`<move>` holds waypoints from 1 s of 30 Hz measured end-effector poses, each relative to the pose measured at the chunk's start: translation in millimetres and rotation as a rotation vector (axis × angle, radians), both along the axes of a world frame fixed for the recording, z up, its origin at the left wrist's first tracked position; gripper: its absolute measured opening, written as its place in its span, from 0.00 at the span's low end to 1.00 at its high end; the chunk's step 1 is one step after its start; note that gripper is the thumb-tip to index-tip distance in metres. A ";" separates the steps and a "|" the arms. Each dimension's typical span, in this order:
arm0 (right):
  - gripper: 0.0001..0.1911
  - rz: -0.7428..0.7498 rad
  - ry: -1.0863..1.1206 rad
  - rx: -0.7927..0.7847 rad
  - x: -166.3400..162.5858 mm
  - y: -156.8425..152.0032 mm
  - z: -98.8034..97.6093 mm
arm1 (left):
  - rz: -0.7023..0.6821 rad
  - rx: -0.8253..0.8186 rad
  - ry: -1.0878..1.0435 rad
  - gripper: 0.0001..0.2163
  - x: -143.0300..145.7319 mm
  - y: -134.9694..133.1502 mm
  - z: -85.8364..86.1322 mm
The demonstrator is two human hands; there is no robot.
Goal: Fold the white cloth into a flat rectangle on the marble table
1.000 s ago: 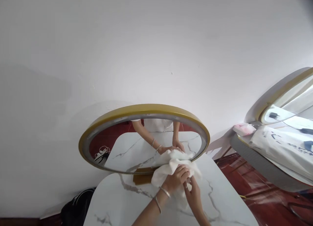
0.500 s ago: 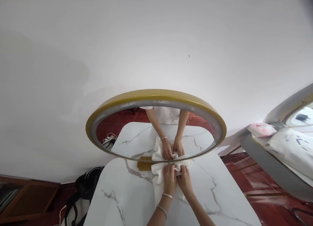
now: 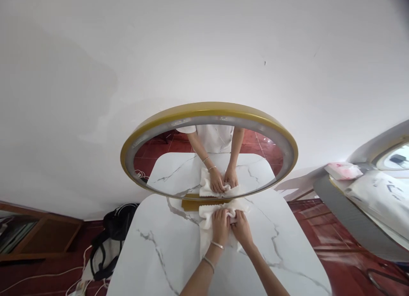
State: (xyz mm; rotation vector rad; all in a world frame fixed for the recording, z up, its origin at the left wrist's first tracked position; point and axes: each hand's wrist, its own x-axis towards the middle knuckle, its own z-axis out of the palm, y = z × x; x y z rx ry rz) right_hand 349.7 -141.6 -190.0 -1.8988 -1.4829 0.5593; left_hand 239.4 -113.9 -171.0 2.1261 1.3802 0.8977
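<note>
A white cloth (image 3: 207,219) lies bunched on the white marble table (image 3: 159,253), just in front of a round mirror with a gold frame (image 3: 204,109). My left hand (image 3: 220,227), with two thin bracelets on the wrist, presses down on the cloth with fingers curled into it. My right hand (image 3: 242,230) sits right beside it, its fingers also closed on the cloth. The mirror reflects both hands, the cloth and the tabletop.
A gold mirror stand (image 3: 189,204) sits under the mirror. A black bag (image 3: 110,240) and white cables lie on the red floor at the left, by a wooden shelf (image 3: 38,240). At the right stand a second mirror (image 3: 393,157) and a pink packet (image 3: 343,170).
The cloth has come down from the mirror's lower edge onto the table, and both hands have gathered on top of it. The view has tipped down and shifted.
</note>
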 end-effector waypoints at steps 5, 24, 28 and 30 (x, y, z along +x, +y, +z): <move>0.19 0.172 -0.018 -0.185 -34.7 -54.5 6.6 | -0.019 -0.049 0.004 0.08 -55.4 -64.3 1.0; 0.09 0.339 0.291 -0.039 -39.3 -55.4 60.6 | -0.300 -0.294 0.165 0.08 -145.3 -77.1 96.8; 0.05 0.364 0.320 -0.056 -41.2 -72.4 80.8 | -0.324 -0.203 0.261 0.10 -161.8 -81.2 112.7; 0.05 0.349 0.323 -0.052 -40.9 -83.6 92.9 | -0.306 -0.160 0.300 0.11 -172.4 -84.3 112.8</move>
